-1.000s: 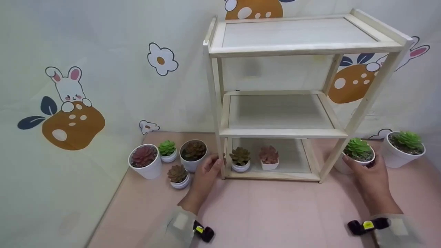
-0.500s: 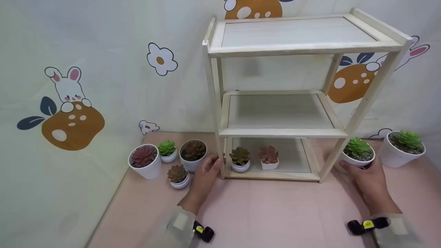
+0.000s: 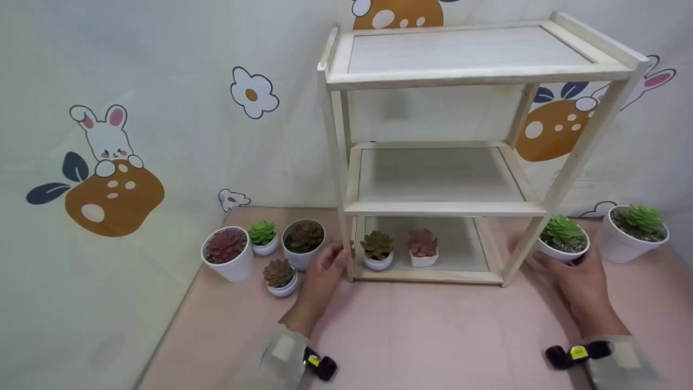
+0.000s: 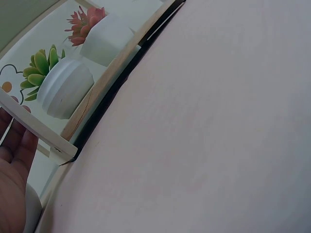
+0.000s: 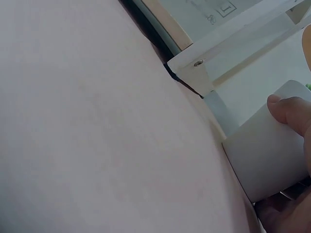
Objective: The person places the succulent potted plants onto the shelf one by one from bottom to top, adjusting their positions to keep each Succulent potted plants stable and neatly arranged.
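Observation:
In the head view, my left hand (image 3: pixel 325 268) is at the wooden shelf rack's (image 3: pixel 444 208) left front post, its thumb on the near side and fingers reaching behind. The left wrist view shows those fingers (image 4: pixel 22 145) behind the post. My right hand (image 3: pixel 579 281) grips a white pot with a green succulent (image 3: pixel 563 233) beside the right front post, thumb on its near side; the far fingers are hidden. In the right wrist view, this pot (image 5: pixel 269 145) stands close to the tabletop. A small brown-green succulent (image 3: pixel 377 249) and a pink succulent (image 3: pixel 422 246) sit on the bottom shelf.
Left of the rack are a dark red succulent (image 3: pixel 226 252), a small green one (image 3: pixel 263 235), a brown one in a larger pot (image 3: pixel 303 244) and a small brown one (image 3: pixel 280 276). Another green succulent (image 3: pixel 636 230) stands far right. A patterned wall (image 3: pixel 178 162) backs the table.
My right thumb has shifted slightly lower and left on the white pot, and the pot has tilted or moved a little. My left hand stays at the post.

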Demonstrator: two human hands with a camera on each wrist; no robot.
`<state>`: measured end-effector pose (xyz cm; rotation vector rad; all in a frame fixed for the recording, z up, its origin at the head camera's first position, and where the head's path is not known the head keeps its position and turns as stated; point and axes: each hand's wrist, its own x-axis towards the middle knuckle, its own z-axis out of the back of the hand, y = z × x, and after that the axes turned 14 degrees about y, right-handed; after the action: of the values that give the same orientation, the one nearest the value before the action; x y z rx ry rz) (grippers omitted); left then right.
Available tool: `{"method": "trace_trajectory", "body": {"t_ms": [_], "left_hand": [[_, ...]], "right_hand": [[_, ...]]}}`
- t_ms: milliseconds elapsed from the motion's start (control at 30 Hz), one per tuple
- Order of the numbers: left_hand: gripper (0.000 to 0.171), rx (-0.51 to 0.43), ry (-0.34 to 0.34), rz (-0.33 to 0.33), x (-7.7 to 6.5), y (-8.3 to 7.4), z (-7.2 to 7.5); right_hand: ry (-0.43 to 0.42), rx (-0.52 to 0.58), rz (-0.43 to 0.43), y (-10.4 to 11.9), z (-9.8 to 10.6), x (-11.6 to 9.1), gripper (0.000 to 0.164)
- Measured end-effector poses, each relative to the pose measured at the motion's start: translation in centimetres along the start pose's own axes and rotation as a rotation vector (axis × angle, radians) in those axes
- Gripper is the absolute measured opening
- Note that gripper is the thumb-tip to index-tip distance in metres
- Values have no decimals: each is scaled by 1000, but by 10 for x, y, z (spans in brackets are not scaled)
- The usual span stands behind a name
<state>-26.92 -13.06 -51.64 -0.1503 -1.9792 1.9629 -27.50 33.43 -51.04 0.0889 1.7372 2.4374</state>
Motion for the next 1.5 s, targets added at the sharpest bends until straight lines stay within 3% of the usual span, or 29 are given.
{"method": "trace_trajectory", "body": {"t_ms": [200, 333, 533, 633, 867, 1267, 1500], "left_hand": [[37, -8, 9, 21, -1, -6, 1], [39, 3, 10, 22, -5, -22, -3], [40, 26, 11, -12, -6, -24, -4], [39, 20, 16, 11, -8, -33, -5], [39, 26, 13, -6, -8, -32, -5], [34, 26, 9, 12, -9, -32, -7], [35, 10, 19, 15, -10, -31, -6]], "right_hand": [[0, 17, 26, 1, 0, 0, 95], [-1, 42, 34, 2, 1, 0, 95], [-11, -15, 49, 2, 2, 0, 93], [-14, -31, 37, 3, 2, 0, 94], [-26, -11, 4, 6, 1, -2, 94], [18, 119, 15, 10, 4, -12, 98], [19, -2, 7, 13, 5, -23, 92]]}}
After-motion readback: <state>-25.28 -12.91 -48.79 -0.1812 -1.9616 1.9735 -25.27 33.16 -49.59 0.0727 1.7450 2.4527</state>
